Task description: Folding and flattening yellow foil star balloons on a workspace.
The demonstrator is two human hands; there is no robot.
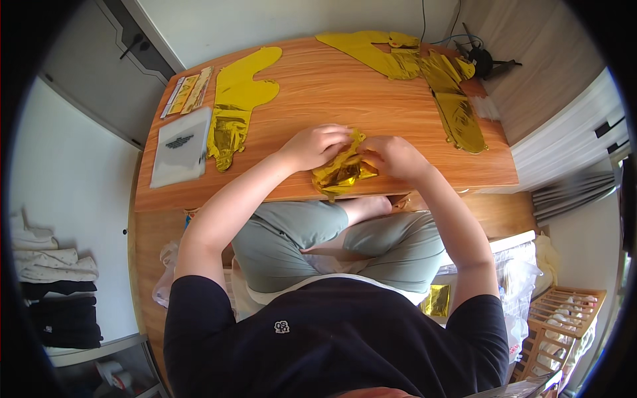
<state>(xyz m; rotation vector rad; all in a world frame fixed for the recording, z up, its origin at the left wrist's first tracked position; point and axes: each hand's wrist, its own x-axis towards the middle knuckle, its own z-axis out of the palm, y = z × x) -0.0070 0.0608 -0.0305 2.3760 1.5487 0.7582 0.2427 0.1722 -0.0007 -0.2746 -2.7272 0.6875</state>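
A crumpled gold foil balloon [340, 176], flat and partly folded, lies at the near edge of the wooden table [318, 106] in front of me. My left hand [320, 146] grips its upper left side with curled fingers. From the other side my right hand [396, 158] pinches the same foil near its top. The fingertips of both hands are partly hidden by the foil and knuckles. Another flat gold foil balloon [247, 89] is spread to the left, and more gold foil balloons [371, 54] [458, 109] lie at the far side and right.
Clear plastic bags [178, 149] and printed paper strips [189, 91] lie at the table's left end. A black device with cables [484, 63] stands in the far right corner. A gold packet [436, 300] and a wooden rack [564, 318] are lower right.
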